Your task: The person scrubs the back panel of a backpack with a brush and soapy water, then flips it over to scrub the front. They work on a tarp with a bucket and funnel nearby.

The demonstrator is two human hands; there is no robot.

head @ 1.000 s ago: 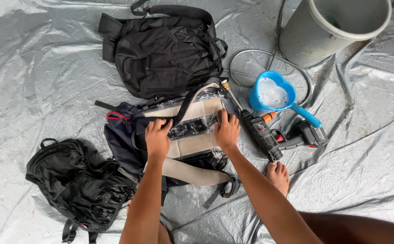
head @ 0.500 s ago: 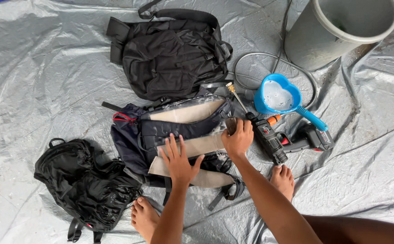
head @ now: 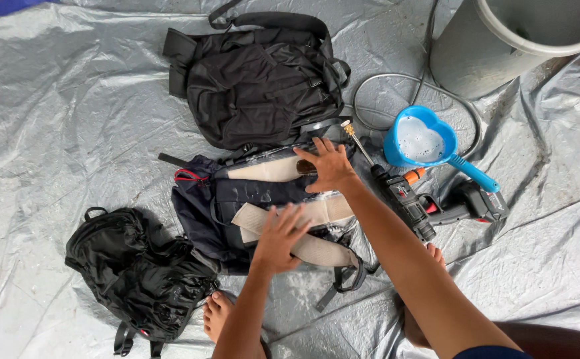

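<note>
Head view, looking down at a crinkled silver plastic tarp spread on the floor. 3 bags on it. Centre: a navy fabric backpack with beige padded straps, lying strap side up, wet patches on the dark panel between the straps. Left hand lies flat on the lower beige strap, fingers spread, gripping nothing. Right hand presses on the upper edge of the same backpack, fingers bent over a small dark brown object that is too hidden to identify; cannot tell if it is actually clamped. The 2 hands are apart, one on each strap.

Above the navy bag, touching its top edge: a large black nylon backpack, straps at top. Lower left, just beside the navy bag: a smaller crumpled black nylon backpack. Right of the right hand: a black and red cordless spray gun with brass nozzle, lying on the tarp, nozzle tip pointing up-left near the right hand. Beside it a blue heart-shaped plastic scoop holding foamy water, handle angled down-right. A grey hose loops behind the scoop. Top right: a grey plastic bucket, partly out of frame. Bare feet at the bottom edge.
</note>
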